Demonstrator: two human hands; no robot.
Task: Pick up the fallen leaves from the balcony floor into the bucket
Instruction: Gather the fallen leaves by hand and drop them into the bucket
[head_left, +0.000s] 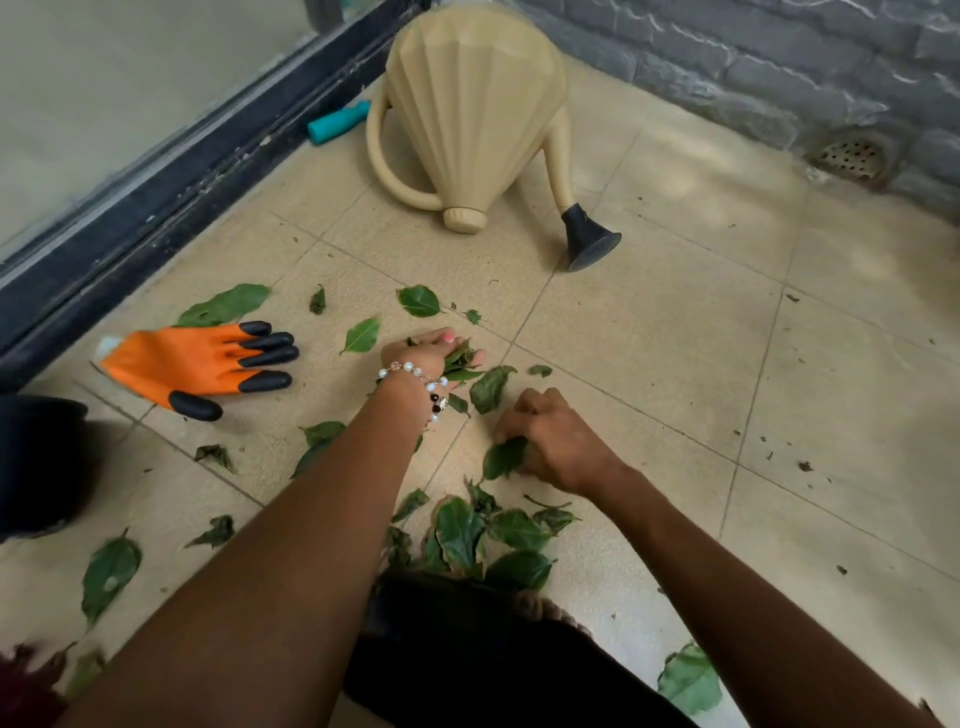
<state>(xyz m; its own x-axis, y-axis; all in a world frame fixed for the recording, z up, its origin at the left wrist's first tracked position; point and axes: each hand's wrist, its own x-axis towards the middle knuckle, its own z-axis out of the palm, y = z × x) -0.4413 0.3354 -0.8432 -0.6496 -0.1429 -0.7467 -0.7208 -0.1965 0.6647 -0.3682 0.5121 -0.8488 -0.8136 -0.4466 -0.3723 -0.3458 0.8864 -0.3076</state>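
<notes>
Green leaves lie scattered over the beige tiled floor (649, 364). My left hand (423, 351), with a bead bracelet on its wrist, grips a bunch of leaves (460, 361) low over the tiles. My right hand (553, 441) holds one leaf (504, 457) in its curled fingers. A loose leaf (491, 387) lies between the two hands. A thick pile of leaves (478, 540) sits just below my right hand. A dark bucket (36, 462) shows partly at the left edge.
An orange glove (197, 364) with black fingertips lies on the floor to the left. A beige watering can (467, 114) stands at the back, with a teal object (337, 122) beside it. A floor drain (852, 156) sits by the grey brick wall. A dark door track runs along the left.
</notes>
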